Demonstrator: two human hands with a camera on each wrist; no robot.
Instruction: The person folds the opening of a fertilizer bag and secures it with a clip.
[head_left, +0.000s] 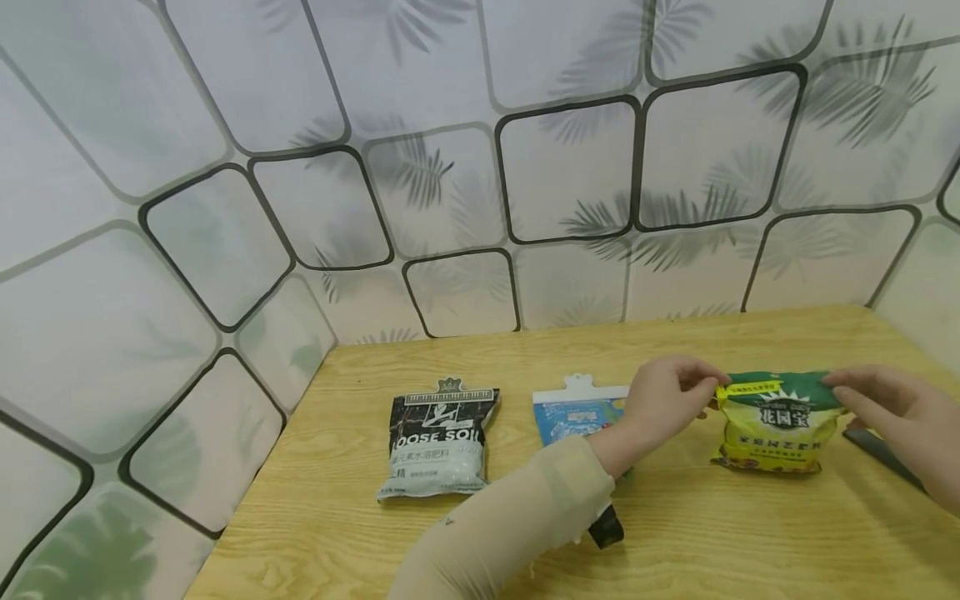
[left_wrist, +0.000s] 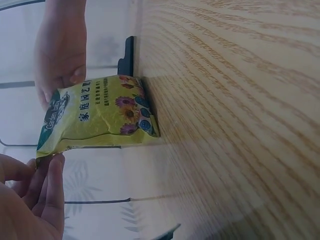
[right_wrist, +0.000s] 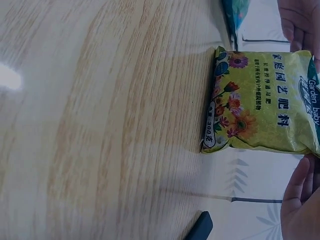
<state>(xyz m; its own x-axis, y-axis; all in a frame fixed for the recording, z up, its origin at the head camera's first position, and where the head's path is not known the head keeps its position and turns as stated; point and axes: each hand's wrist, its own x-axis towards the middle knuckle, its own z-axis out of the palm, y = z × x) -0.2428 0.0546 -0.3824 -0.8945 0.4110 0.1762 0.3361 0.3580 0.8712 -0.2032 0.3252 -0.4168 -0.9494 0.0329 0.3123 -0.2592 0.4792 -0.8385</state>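
Observation:
A yellow and green fertilizer bag stands roughly upright on the wooden table, its printed front toward me. At its upper left corner, my left hand pinches the edge between thumb and fingers. My right hand pinches the opposite upper corner. Both wrist views show the bag's lower edge at the tabletop, with flowers printed near the bottom. A long dark bar-like piece lies on the table beside the bag, partly behind my right hand; its kind is unclear.
Left of centre lies a black and grey soil bag with a clip across its top. A blue bag with a white clip is partly hidden by my left forearm. Patterned walls border the wooden table.

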